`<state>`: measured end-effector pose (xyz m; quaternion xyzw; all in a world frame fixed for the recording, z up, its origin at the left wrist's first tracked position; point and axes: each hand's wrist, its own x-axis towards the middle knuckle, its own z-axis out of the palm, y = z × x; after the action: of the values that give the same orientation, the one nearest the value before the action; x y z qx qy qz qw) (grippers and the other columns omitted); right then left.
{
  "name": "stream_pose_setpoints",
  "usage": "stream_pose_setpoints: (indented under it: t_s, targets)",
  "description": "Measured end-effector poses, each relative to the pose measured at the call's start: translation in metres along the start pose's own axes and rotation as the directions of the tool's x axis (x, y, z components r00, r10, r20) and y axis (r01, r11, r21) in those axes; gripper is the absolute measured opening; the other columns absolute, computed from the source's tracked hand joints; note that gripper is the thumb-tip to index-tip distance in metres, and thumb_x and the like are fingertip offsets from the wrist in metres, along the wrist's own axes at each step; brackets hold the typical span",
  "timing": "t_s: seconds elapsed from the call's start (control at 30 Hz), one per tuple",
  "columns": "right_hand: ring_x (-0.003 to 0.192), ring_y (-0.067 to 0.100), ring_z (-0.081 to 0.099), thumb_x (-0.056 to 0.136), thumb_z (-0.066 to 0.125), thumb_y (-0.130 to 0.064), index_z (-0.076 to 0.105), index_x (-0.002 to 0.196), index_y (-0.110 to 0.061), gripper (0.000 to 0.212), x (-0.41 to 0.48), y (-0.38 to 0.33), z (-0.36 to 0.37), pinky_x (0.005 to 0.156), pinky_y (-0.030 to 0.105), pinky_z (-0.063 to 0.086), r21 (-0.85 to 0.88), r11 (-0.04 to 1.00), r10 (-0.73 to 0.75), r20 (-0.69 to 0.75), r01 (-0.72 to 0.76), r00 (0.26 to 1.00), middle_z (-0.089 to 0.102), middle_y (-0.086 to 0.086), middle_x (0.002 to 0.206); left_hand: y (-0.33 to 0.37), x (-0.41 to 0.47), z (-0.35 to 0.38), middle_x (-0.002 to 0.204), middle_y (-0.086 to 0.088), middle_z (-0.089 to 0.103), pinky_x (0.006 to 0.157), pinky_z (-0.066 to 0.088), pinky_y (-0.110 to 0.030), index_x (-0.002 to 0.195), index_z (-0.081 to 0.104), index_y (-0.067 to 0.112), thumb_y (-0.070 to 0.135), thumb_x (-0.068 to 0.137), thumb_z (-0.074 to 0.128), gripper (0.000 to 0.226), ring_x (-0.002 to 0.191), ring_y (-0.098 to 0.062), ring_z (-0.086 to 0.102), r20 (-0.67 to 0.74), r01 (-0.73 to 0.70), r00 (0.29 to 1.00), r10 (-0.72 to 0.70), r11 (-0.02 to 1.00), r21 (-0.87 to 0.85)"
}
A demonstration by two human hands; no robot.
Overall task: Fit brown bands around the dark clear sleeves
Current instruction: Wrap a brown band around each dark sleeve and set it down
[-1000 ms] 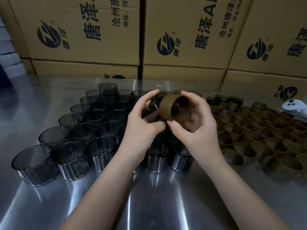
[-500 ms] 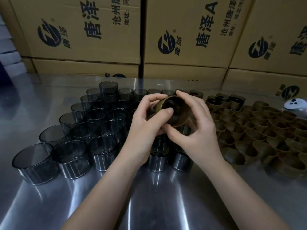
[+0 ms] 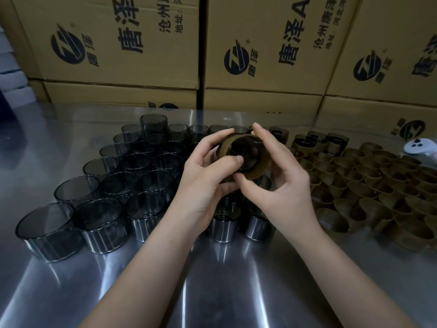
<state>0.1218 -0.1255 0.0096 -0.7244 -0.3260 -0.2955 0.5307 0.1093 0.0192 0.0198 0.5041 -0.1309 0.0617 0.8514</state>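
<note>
A brown band (image 3: pixel 256 170) sits around a dark clear sleeve (image 3: pixel 243 152), held in the air over the table's middle with its open end tilted toward me. My left hand (image 3: pixel 208 178) grips the pair from the left, thumb pressed on the rim. My right hand (image 3: pixel 281 181) pinches it from the right, fingers over the top and thumb underneath. Several bare dark sleeves (image 3: pixel 144 207) stand upright in rows to the left. Several loose brown bands (image 3: pixel 369 192) lie in rows to the right.
The steel table (image 3: pixel 212 280) reflects light in front. A few banded sleeves (image 3: pixel 331 140) stand at the back, right of centre. A white controller (image 3: pixel 418 147) lies at the far right. Printed cardboard boxes (image 3: pixel 260 43) wall off the back.
The band, held beside the sleeve a second ago, now sits around it. Both hands have closed in on the pair and turned its open end toward me.
</note>
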Motion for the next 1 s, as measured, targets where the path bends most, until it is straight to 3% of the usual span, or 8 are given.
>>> stream_pose_setpoints:
  t_s: [0.1, 0.27, 0.5, 0.7, 1.0]
  targets:
    - [0.128, 0.018, 0.052, 0.078, 0.073, -0.014, 0.044, 0.139, -0.038, 0.072, -0.0005, -0.0018, 0.0012, 0.106, 0.042, 0.044, 0.013, 0.999, 0.029, 0.004, -0.029, 1.000, 0.057, -0.011, 0.134, -0.0003, 0.0005, -0.0009, 0.109, -0.006, 0.072, 0.079, 0.058, -0.042, 0.117, 0.070, 0.025, 0.005, 0.078, 0.065, 0.045, 0.107, -0.028, 0.070, -0.014, -0.001, 1.000, 0.000, 1.000, -0.011]
    - [0.127, 0.018, 0.054, 0.078, 0.071, -0.009, 0.047, 0.136, -0.036, 0.068, 0.0016, -0.0030, 0.0010, 0.108, 0.041, 0.043, 0.094, 0.992, 0.083, 0.013, -0.084, 0.996, 0.060, -0.004, 0.130, 0.0000, 0.0012, -0.0016, 0.111, -0.009, 0.072, 0.078, 0.059, -0.041, 0.120, 0.069, 0.021, 0.001, 0.081, 0.064, 0.044, 0.109, -0.031, 0.069, -0.033, 0.027, 0.999, -0.028, 0.999, -0.031]
    - [0.124, 0.011, 0.056, 0.080, 0.069, -0.003, 0.050, 0.135, -0.025, 0.062, 0.0048, -0.0046, -0.0023, 0.102, 0.022, 0.043, 0.248, 0.953, 0.161, 0.069, -0.173, 0.985, 0.060, 0.007, 0.129, 0.0007, 0.0011, -0.0017, 0.116, -0.009, 0.071, 0.078, 0.058, -0.041, 0.120, 0.069, 0.021, 0.005, 0.076, 0.067, 0.047, 0.105, -0.026, 0.070, -0.045, 0.055, 0.997, -0.057, 0.997, -0.048]
    - [0.124, 0.009, 0.056, 0.080, 0.068, -0.008, 0.051, 0.134, -0.024, 0.059, 0.0050, -0.0051, -0.0035, 0.101, 0.021, 0.044, 0.288, 0.930, 0.209, 0.102, -0.230, 0.973, 0.058, 0.005, 0.130, 0.0003, 0.0007, -0.0033, 0.124, -0.014, 0.067, 0.083, 0.059, -0.045, 0.122, 0.069, 0.019, -0.004, 0.089, 0.062, 0.041, 0.112, -0.029, 0.068, -0.045, 0.068, 0.997, -0.070, 0.996, -0.053]
    - [0.120, 0.011, 0.058, 0.078, 0.067, -0.012, 0.057, 0.131, -0.018, 0.054, 0.0069, -0.0033, -0.0020, 0.097, 0.026, 0.048, 0.372, 0.874, 0.293, 0.113, -0.313, 0.950, 0.055, 0.008, 0.132, -0.0017, 0.0023, -0.0047, 0.123, -0.013, 0.068, 0.079, 0.059, -0.042, 0.131, 0.060, 0.023, 0.004, 0.081, 0.070, 0.054, 0.113, -0.030, 0.067, -0.043, 0.081, 0.995, -0.085, 0.992, -0.102]
